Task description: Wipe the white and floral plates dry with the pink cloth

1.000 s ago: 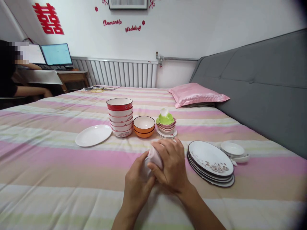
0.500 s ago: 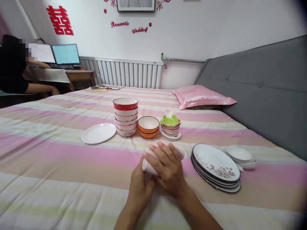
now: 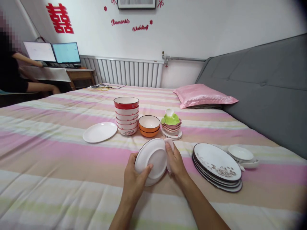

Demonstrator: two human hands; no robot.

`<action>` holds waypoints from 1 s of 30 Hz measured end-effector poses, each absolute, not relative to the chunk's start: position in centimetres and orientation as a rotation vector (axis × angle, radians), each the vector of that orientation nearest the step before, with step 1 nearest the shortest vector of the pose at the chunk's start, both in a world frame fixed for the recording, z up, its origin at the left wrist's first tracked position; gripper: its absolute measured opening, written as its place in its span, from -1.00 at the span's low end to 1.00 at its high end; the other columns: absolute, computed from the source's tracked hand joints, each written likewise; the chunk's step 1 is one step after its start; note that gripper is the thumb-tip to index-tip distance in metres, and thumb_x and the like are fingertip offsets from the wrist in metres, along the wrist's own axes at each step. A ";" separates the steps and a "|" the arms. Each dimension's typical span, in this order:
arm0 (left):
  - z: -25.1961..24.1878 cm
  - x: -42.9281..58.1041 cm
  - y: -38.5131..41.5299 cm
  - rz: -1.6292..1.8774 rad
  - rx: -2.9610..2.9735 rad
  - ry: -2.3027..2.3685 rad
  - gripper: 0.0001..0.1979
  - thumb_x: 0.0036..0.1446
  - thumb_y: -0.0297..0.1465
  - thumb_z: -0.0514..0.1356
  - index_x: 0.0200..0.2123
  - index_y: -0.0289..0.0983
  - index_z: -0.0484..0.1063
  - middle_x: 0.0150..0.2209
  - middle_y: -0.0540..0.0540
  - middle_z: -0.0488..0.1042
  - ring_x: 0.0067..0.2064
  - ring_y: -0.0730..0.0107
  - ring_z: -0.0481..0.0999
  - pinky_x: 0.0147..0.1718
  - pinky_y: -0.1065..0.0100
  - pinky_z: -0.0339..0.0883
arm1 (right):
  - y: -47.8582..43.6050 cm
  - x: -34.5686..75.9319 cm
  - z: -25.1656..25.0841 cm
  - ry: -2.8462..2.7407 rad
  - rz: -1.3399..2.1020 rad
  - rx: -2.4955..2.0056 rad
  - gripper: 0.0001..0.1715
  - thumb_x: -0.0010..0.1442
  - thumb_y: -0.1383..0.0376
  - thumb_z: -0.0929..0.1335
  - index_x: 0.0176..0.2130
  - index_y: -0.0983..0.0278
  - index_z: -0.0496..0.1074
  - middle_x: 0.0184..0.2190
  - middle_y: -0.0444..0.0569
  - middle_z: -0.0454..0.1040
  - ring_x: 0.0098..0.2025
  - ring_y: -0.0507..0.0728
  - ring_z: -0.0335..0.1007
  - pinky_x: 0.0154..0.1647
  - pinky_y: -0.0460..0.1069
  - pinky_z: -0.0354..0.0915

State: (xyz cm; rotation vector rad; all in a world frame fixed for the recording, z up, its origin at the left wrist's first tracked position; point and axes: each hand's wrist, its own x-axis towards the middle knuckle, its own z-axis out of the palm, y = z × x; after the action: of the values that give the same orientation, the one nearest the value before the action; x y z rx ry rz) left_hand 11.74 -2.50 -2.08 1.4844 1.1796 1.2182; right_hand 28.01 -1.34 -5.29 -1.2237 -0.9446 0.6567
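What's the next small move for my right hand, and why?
Perhaps draw the pale pink cloth across the white plate, since your left hand holds that plate and your right hand pinches the cloth at the plate's right edge.

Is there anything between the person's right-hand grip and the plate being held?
Yes: a pale pink cloth sits between the right hand's grip and the held plate, at its right edge. Nothing visible separates the left hand's grip from the plate.

Left fingers [image 3: 146, 173] hold a white plate [image 3: 157, 159], right fingers [image 3: 170, 150] a pale cloth [image 3: 171, 143] against it.
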 end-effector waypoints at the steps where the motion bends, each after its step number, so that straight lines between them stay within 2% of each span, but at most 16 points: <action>1: -1.9 11.7 -2.6 1.219 1.434 1.164 -0.54 -0.13 -0.19 0.31 -0.18 -0.29 0.33 -0.28 -0.07 0.49 -0.25 0.24 0.49 -0.27 0.28 0.37 | -1.3 27.9 -5.4 -0.964 0.667 -1.229 -0.48 0.20 -0.01 0.25 0.01 0.24 0.37 -0.03 0.01 0.46 0.06 0.19 0.31 0.07 0.09 0.19; 5: -0.9 11.6 -3.0 1.107 1.143 1.016 -0.41 -0.25 -0.18 0.38 -0.13 -0.31 0.39 -0.26 -0.12 0.54 -0.22 0.20 0.51 -0.26 0.29 0.39 | -1.5 27.8 -5.4 -1.008 0.676 -1.198 -0.47 0.24 0.00 0.21 0.08 0.21 0.31 0.04 0.01 0.41 0.13 0.19 0.26 0.12 0.10 0.17; 9: 0.0 11.2 -3.5 0.918 0.974 0.845 -0.38 -0.18 -0.18 0.37 -0.03 -0.34 0.43 -0.19 -0.21 0.56 -0.11 0.12 0.51 -0.10 0.21 0.36 | -2.0 27.6 -4.9 -1.098 0.633 -1.172 -0.45 0.28 0.04 0.18 0.18 0.18 0.22 0.15 0.02 0.32 0.22 0.18 0.15 0.20 0.15 0.11; 15: -0.3 11.2 -3.8 0.876 0.956 0.804 -0.45 -0.11 -0.14 0.34 -0.08 -0.36 0.50 -0.19 -0.24 0.58 -0.11 0.09 0.52 -0.04 0.18 0.33 | -3.6 25.9 -3.4 -1.514 0.253 -1.238 -0.43 0.32 0.16 0.16 0.28 0.03 -0.01 0.35 -0.12 -0.09 0.37 0.17 -0.27 0.34 0.25 -0.21; 18: -0.7 11.1 -3.6 0.855 0.971 0.763 -0.44 -0.12 -0.16 0.35 -0.05 -0.33 0.48 -0.20 -0.21 0.58 -0.15 0.13 0.53 -0.08 0.23 0.35 | -4.3 25.2 -2.8 -1.799 0.082 -1.189 -0.40 0.32 0.22 0.15 0.30 0.01 -0.07 0.36 -0.14 -0.15 0.38 0.20 -0.38 0.33 0.31 -0.33; 23: -0.6 10.9 -3.5 0.827 1.034 0.696 -0.45 -0.13 -0.19 0.37 -0.06 -0.33 0.49 -0.23 -0.18 0.58 -0.19 0.15 0.53 -0.14 0.26 0.38 | -4.7 25.3 -2.4 -1.942 0.017 -1.119 -0.40 0.30 0.23 0.18 0.29 0.03 -0.02 0.35 -0.14 -0.13 0.38 0.22 -0.39 0.34 0.30 -0.34; 27: -0.7 11.0 -3.5 0.807 1.080 0.709 -0.48 -0.10 -0.21 0.35 -0.07 -0.35 0.49 -0.20 -0.19 0.57 -0.13 0.14 0.51 -0.08 0.24 0.35 | -4.0 26.0 -2.7 -1.725 0.171 -1.225 -0.46 0.31 0.20 0.17 0.26 0.03 0.06 0.35 -0.15 -0.10 0.38 0.19 -0.36 0.34 0.28 -0.30; 30: -0.8 11.1 -3.6 0.839 1.049 0.716 -0.46 -0.08 -0.20 0.34 -0.04 -0.37 0.47 -0.17 -0.22 0.57 -0.11 0.12 0.51 -0.05 0.22 0.34 | -2.7 26.9 -4.1 -1.355 0.408 -1.282 -0.45 0.30 0.10 0.17 0.25 0.08 0.11 0.30 -0.09 0.06 0.35 0.17 -0.15 0.32 0.26 -0.11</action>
State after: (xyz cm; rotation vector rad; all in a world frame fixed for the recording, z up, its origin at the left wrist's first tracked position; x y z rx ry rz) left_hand 11.09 -3.60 -0.78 1.0491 0.7155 0.8389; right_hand 26.90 -2.72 -4.10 -1.2823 -1.3552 0.4080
